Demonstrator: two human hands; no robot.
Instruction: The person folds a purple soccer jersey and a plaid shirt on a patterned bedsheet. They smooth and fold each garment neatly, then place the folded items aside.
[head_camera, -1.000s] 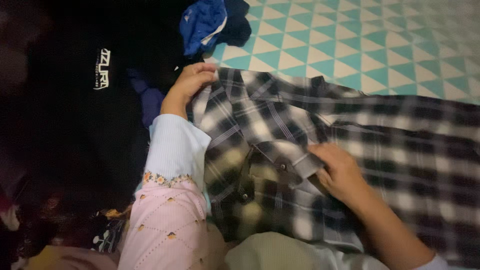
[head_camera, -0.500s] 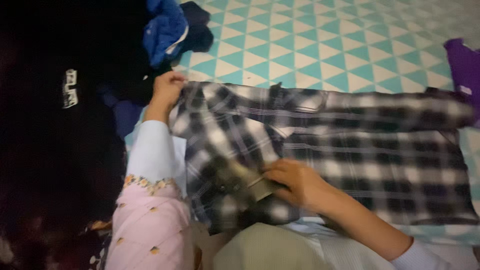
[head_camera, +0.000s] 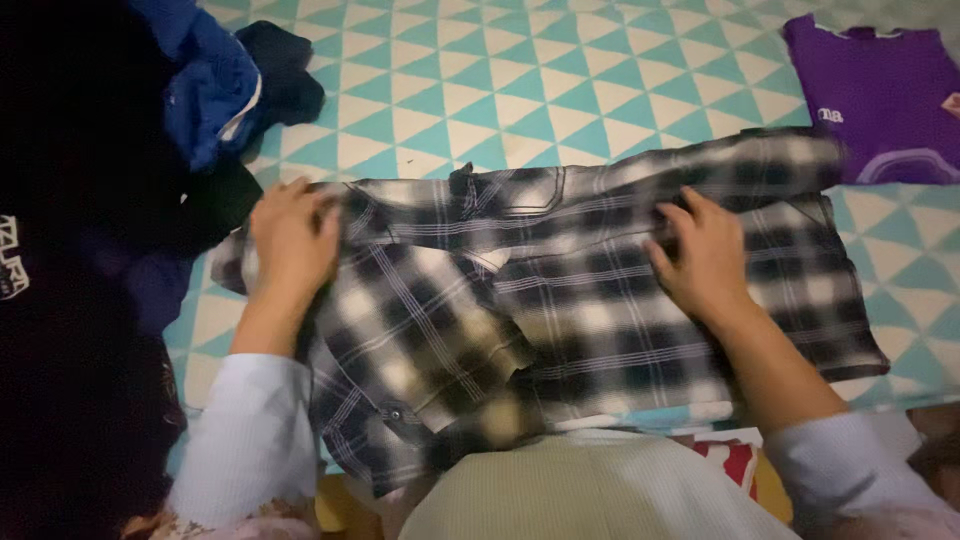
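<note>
From the head camera, the only view we have, we see the black-and-white plaid shirt (head_camera: 590, 290) lying spread across the teal-and-white triangle-patterned sheet (head_camera: 560, 90), its body running from left to right in front of us. Our left hand (head_camera: 292, 240) lies flat and open, fingers spread, pressing on the shirt's left end near the collar; it grips nothing. Our right hand (head_camera: 703, 258) is likewise open and flat, palm down on the middle-right part of the shirt, holding nothing between its fingers. Half a second ago that right hand sat low, near our body, pinching a fold of the cloth; a second ago it held the same part by the button placket. Now it has let go and moved outward onto the broad plaid panel, while the left hand has stayed at the collar end throughout. We judge from this that the folding-over of the near flap is done, since that flap (head_camera: 430, 350) now lies doubled across the shirt's lower left, and that both hands have gone over to flattening the cloth. To the upper left lies a blue garment (head_camera: 215, 85) with a dark one (head_camera: 285, 75) just beside it, well apart from our hands; a purple shirt (head_camera: 880, 95) rests at the upper right, near the plaid shirt's far end.
</note>
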